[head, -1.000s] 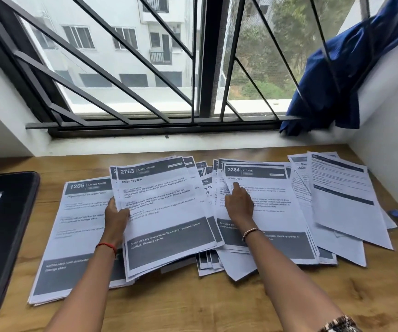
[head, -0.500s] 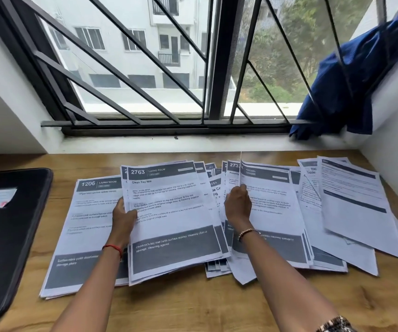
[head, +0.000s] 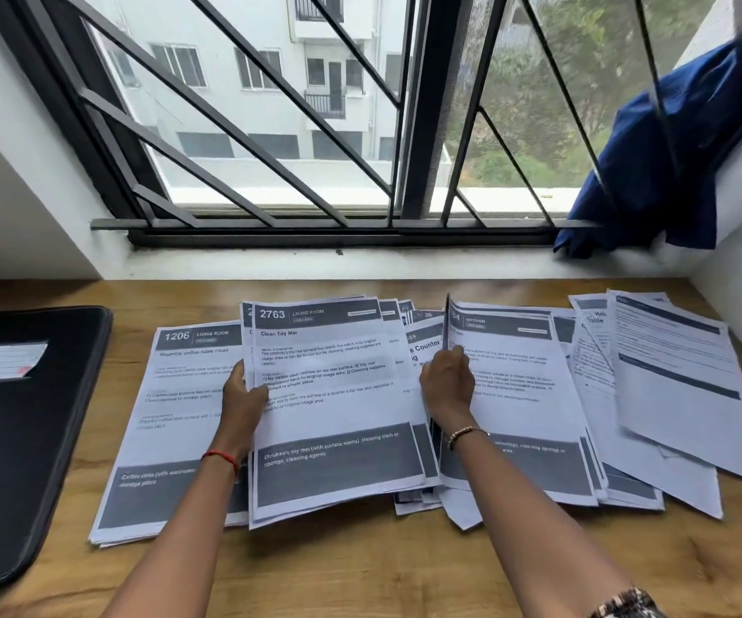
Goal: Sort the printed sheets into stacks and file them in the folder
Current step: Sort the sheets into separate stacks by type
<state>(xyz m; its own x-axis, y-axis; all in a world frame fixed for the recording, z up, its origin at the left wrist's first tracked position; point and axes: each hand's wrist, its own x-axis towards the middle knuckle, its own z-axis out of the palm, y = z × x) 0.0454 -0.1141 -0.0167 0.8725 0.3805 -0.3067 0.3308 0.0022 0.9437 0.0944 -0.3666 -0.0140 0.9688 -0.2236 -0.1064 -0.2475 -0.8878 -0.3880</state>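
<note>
Right hand (head: pixel 447 385) pinches raised kitchen sheet (head: pixel 516 385); left hand (head: pixel 244 401) grips 2763 stack (head: pixel 338 417). Fanned pile (head: pixel 420 347) underneath could slide, mixing categories

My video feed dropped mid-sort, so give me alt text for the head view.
The left hand grips the edge of a stack topped by sheet 2763 while the right hand pinches up the left edge of a kitchen sheet, among printed sheets spread over a wooden desk below a barred window. A black folder lies at the desk's left.
</note>
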